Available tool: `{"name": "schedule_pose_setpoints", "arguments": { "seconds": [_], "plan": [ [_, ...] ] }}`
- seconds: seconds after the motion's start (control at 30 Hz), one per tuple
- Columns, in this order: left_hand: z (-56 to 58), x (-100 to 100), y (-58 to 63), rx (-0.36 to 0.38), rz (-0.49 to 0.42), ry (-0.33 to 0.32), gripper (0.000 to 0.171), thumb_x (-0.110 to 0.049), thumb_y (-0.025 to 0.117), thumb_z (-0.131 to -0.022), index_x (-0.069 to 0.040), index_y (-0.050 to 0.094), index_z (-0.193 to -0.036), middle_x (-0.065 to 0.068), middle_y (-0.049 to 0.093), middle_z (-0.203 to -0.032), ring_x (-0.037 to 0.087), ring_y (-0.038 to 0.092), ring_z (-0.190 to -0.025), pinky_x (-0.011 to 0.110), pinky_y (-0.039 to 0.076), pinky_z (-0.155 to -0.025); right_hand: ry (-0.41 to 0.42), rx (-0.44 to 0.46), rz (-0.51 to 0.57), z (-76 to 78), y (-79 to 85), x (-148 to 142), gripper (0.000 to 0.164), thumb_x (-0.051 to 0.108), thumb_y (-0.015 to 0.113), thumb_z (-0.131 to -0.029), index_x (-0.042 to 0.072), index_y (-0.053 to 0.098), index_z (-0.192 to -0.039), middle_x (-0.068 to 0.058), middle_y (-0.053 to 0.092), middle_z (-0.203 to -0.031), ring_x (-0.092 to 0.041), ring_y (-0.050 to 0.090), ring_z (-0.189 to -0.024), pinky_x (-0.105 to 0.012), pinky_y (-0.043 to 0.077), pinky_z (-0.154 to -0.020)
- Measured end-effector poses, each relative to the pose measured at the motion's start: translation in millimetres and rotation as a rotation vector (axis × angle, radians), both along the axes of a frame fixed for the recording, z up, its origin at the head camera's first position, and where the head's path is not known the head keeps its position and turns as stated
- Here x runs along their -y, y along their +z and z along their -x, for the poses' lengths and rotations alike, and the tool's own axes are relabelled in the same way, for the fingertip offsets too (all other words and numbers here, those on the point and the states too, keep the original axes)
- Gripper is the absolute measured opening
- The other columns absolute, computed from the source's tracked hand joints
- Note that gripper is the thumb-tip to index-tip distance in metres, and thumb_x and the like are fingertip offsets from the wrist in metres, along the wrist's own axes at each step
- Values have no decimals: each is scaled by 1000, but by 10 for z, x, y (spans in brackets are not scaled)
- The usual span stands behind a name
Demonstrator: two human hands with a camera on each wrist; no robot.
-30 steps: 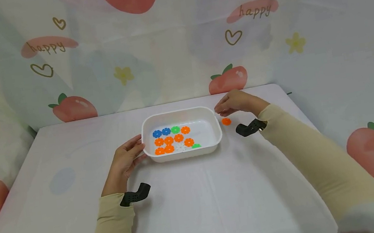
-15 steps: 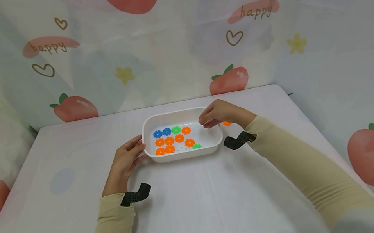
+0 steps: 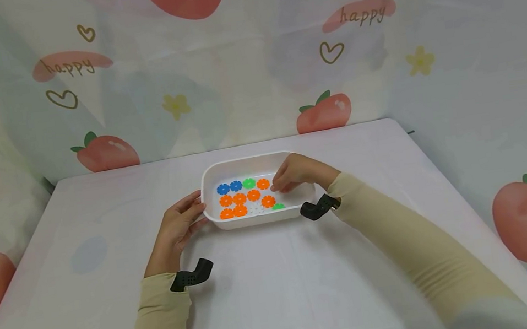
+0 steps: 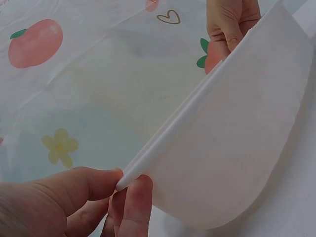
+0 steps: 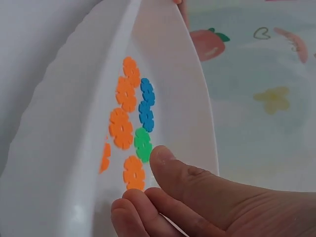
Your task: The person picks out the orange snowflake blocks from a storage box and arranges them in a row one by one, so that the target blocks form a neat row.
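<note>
A shallow white plastic tray stands on the table. Its near left end is pinched between the thumb and fingers of my left hand; the left wrist view shows thumb on the rim and fingertips beneath. Over the right half of the tray, my right hand reaches in with bent fingers, close beside an orange flower-shaped disc. I cannot tell whether a piece is between those fingertips. Rows of discs lie on the tray floor: orange, blue, green, and whitish ones.
A white cloth covers the table. Behind it hangs a printed backdrop with peaches and hearts. Black camera mounts sit on both wrists. The spot right of the tray is hidden behind my right hand.
My right hand has moved left and down, from beyond the tray's right end to inside it. The orange disc on the table is now covered by that hand. My left hand stays put.
</note>
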State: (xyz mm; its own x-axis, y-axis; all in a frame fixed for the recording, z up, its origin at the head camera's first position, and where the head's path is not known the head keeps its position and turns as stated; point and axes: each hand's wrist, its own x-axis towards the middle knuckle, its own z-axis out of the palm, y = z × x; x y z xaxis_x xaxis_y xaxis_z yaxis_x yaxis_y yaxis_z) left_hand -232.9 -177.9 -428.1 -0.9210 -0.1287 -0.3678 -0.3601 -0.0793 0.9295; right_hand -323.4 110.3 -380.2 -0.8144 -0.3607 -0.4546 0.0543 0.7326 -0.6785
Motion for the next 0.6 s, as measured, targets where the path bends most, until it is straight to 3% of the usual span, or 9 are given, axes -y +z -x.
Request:
{"name": "schedule_pose_setpoints", "arguments": {
  "seconds": [0.33, 0.6],
  "plan": [
    [-2, 12, -12, 1, 1, -6, 48, -13, 66, -94, -13, 55, -141, 5, 57, -123, 14, 63, -95, 24, 59, -79, -2, -65, -46, 6, -210, 117, 33, 17, 83, -80, 1, 75, -107, -6, 74, -86, -10, 65, -70, -17, 53, -67],
    [20, 5, -7, 13, 9, 6, 47, -14, 67, -94, -16, 56, -140, 5, 57, -126, 16, 62, -97, 24, 59, -79, -11, -169, -126, -6, -301, 154, 30, 23, 85, -77, 6, 78, -102, -4, 75, -85, -12, 61, -74, -18, 45, -67]
  ]
}}
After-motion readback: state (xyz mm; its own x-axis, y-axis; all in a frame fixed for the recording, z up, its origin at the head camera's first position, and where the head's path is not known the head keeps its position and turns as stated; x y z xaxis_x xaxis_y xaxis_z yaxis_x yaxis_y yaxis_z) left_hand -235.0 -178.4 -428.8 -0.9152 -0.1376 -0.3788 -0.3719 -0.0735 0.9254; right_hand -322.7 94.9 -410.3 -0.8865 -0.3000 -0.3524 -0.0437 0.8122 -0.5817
